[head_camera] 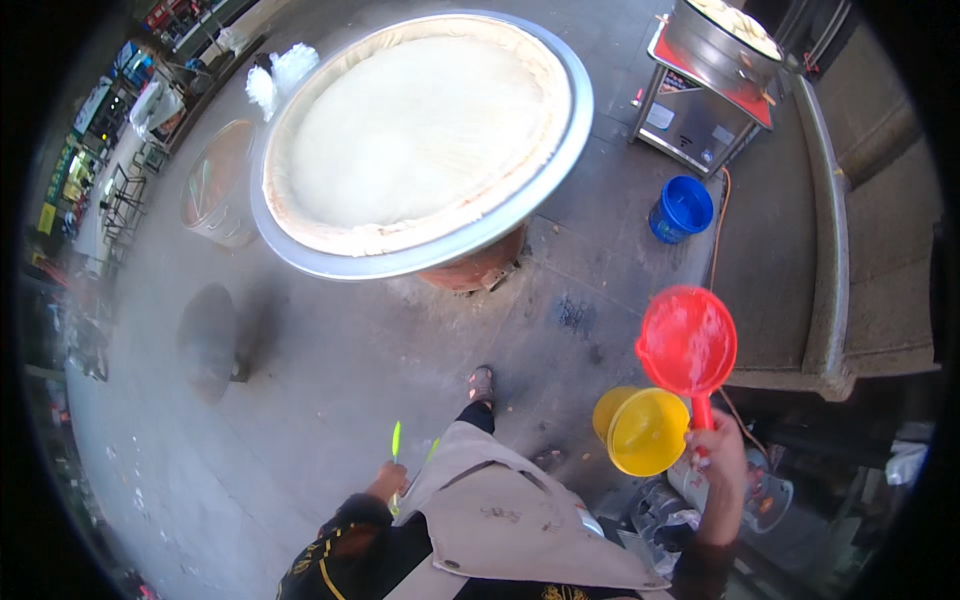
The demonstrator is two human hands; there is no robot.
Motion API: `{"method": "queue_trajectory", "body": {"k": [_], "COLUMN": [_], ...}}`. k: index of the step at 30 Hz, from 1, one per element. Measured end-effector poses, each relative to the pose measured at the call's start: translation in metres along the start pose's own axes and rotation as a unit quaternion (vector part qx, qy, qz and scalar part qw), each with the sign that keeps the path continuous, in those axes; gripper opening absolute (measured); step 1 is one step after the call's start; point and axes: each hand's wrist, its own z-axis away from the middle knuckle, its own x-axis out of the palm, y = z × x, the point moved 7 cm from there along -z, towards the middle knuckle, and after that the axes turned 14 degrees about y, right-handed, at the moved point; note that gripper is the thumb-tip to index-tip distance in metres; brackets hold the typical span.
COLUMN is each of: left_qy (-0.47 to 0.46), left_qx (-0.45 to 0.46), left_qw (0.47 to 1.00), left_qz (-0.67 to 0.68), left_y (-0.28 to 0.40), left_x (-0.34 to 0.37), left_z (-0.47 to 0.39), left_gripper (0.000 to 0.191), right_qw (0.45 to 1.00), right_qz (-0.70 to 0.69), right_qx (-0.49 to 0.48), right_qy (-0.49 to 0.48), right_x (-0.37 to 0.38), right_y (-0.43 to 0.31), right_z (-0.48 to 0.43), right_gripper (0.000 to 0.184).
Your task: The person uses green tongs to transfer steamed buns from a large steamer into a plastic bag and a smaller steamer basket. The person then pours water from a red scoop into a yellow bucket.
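My right hand [721,448] grips the handle of a red plastic water dipper [688,341], its round bowl facing up. Beside the dipper and below it stands a yellow plastic bucket [649,435]. A slim utensil with a bright yellow-green tip [397,439] is in my left hand [388,480]; its exact kind is unclear. A second yellow-green piece [433,448] shows by the apron; I cannot tell whether it belongs to the same utensil. Ahead, a very wide metal pan [416,264] has a pale cloth-like lining around a whitish, hazy surface.
A reddish round base [472,268] supports the pan. To the right are a blue bucket [681,210], an orange hose or cord [721,217] and a metal stand [686,124] bearing a steel pot [720,45]. A tall metal pot [221,180] and blurred round object [208,341] stand left.
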Motion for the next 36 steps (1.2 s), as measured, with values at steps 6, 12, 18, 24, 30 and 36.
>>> {"method": "queue_trajectory", "body": {"k": [6, 12, 18, 24, 30, 36], "left_qy": [0.03, 0.036, -0.026, 0.033, 0.05, 0.036], "left_qx": [-0.022, -0.021, -0.06, 0.015, 0.089, 0.251], "left_qw": [0.998, 0.985, 0.97, 0.998, 0.993, 0.9], "left_qz": [0.047, 0.168, 0.235, 0.046, -0.054, -0.354], "left_y": [0.053, 0.073, 0.055, 0.08, 0.14, 0.158], "left_x": [-0.022, -0.036, -0.025, -0.038, -0.047, -0.043], "left_z": [-0.011, -0.016, -0.03, -0.018, 0.008, 0.004], "left_gripper": [0.019, 0.019, 0.019, 0.017, 0.025, 0.029], "right_qw": [0.981, 0.676, 0.808, 0.965, 0.955, 0.922], "right_qz": [0.041, 0.385, 0.255, -0.201, -0.292, -0.208], "right_qx": [-0.119, -0.597, -0.488, -0.131, -0.029, 0.162], "right_qy": [-0.145, 0.197, 0.209, -0.104, 0.037, 0.283], "right_x": [0.171, 0.36, 0.367, 0.269, 0.113, -0.013], "right_y": [-0.174, -0.308, -0.308, -0.186, 0.045, 0.309], "right_z": [-0.024, -0.11, -0.184, -0.174, -0.132, -0.119], "right_gripper": [0.02, 0.027, 0.031, 0.024, 0.022, 0.015]}}
